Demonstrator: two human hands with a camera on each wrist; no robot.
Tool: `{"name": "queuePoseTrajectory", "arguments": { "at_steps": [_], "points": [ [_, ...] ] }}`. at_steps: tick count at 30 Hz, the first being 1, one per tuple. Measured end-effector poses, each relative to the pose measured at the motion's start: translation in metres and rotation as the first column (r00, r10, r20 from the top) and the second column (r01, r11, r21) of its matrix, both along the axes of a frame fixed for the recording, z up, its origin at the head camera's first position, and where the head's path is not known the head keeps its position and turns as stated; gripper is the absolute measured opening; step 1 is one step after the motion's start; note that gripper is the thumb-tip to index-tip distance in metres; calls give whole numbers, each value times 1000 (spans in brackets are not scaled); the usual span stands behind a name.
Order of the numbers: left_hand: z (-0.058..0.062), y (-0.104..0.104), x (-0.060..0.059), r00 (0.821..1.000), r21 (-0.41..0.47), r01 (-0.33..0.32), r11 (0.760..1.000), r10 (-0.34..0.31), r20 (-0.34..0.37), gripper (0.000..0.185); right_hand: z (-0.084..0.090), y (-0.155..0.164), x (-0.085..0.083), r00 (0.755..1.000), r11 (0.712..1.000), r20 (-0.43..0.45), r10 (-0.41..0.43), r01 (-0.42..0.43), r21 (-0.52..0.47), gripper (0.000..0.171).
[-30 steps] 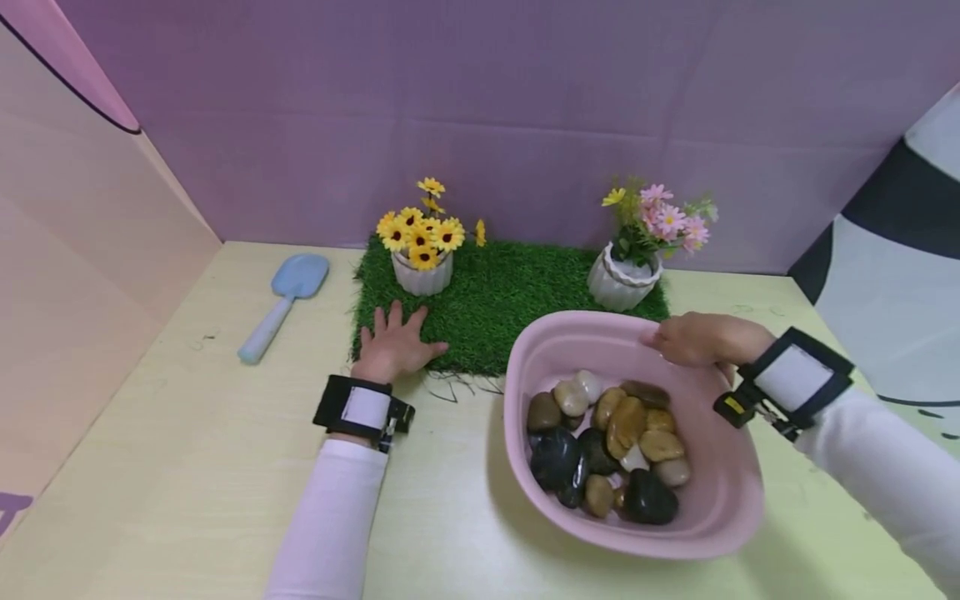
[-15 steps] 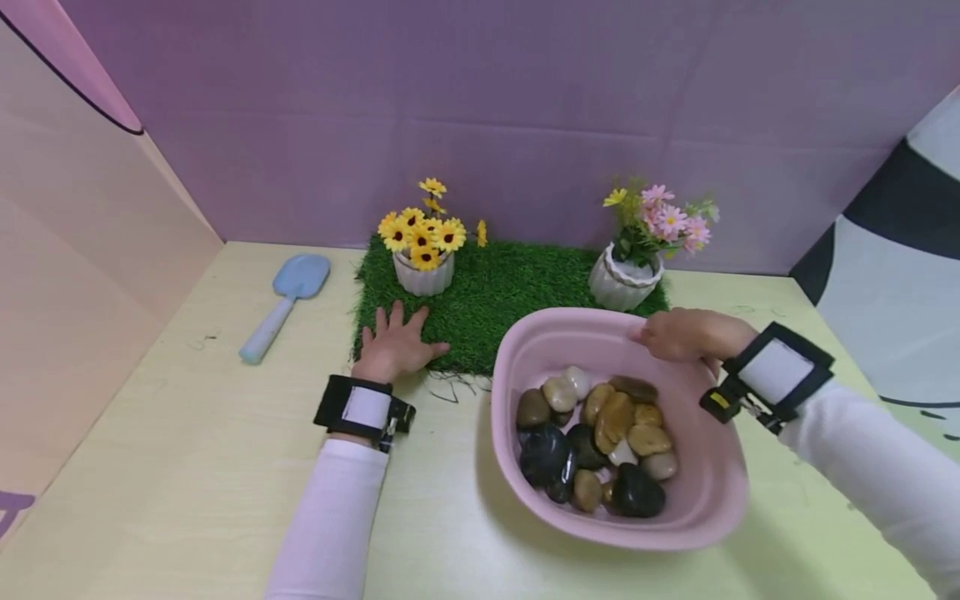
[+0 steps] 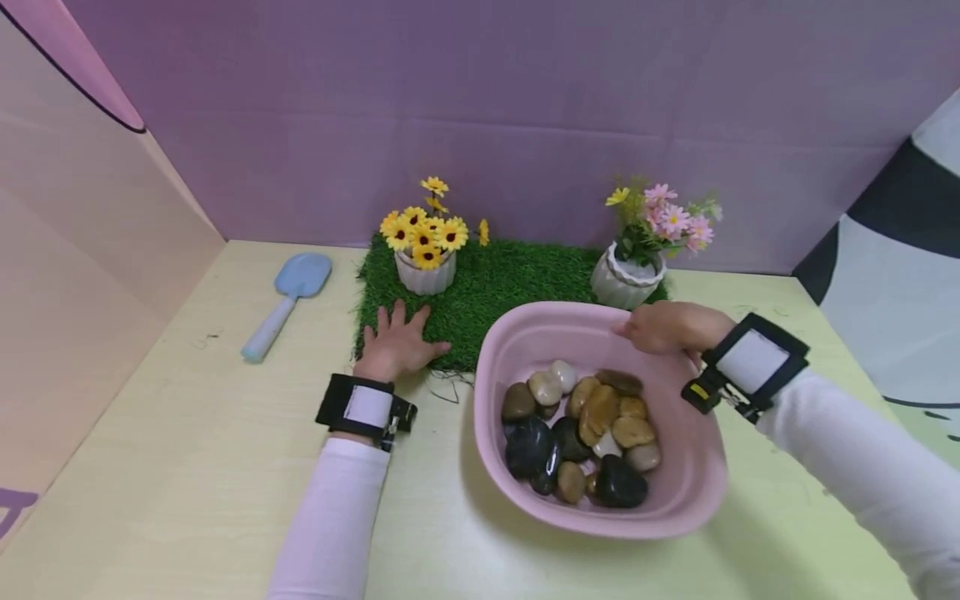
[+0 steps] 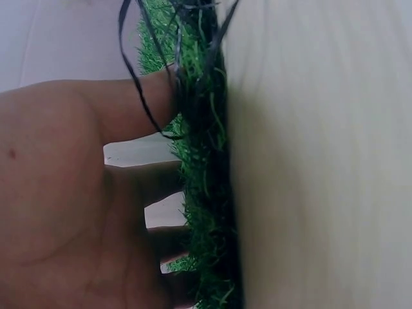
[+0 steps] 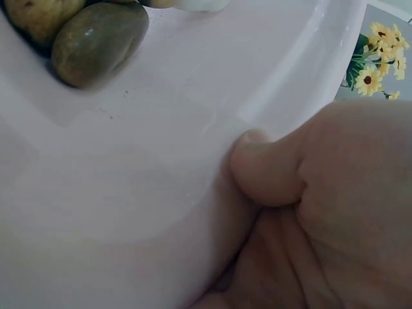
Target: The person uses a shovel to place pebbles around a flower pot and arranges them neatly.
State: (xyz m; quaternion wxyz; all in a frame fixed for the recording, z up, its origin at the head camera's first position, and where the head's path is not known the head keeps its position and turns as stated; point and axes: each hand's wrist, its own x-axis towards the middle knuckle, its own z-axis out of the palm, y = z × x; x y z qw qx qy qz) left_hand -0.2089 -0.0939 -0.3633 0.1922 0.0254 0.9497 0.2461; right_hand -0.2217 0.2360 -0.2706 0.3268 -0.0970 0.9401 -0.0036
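Observation:
In the head view my right hand (image 3: 671, 327) grips the far right rim of a pink plastic basin (image 3: 693, 467), with the thumb (image 5: 257, 164) over the inner wall in the right wrist view. Several smooth stones (image 3: 600, 410) in brown, black and white lie in the basin. My left hand (image 3: 397, 343) rests with spread fingers on the front left corner of a green artificial grass mat (image 3: 517, 267). In the left wrist view its fingertips press into the grass (image 4: 206, 167) along the mat's edge.
On the mat's back left stands a white pot of yellow flowers (image 3: 425, 271); a white pot of pink flowers (image 3: 624, 279) stands at its right end, just behind the basin. A blue toy shovel (image 3: 288, 304) lies on the table left of the mat. A purple cloth wall (image 3: 480, 125) closes the back.
My right hand has moved the basin of stones to the left and slightly away from me, over more of the mat's front edge. The left hand stays on the mat.

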Motion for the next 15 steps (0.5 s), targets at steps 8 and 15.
{"name": "queuePoseTrajectory", "arguments": {
  "at_steps": [8, 15],
  "points": [
    [0, 1, 0, 1000, -2, 2, 1000, -2, -6, 77, 1, -6, -2, 1000, 1000, -13, 8, -8, -2, 55],
    [-1, 0, 0, 1000, -4, 4, 1000, -4, -11, 77, 1, -12, -4, 999, 999, -33, 30, -30, -17, 55]
  ]
}}
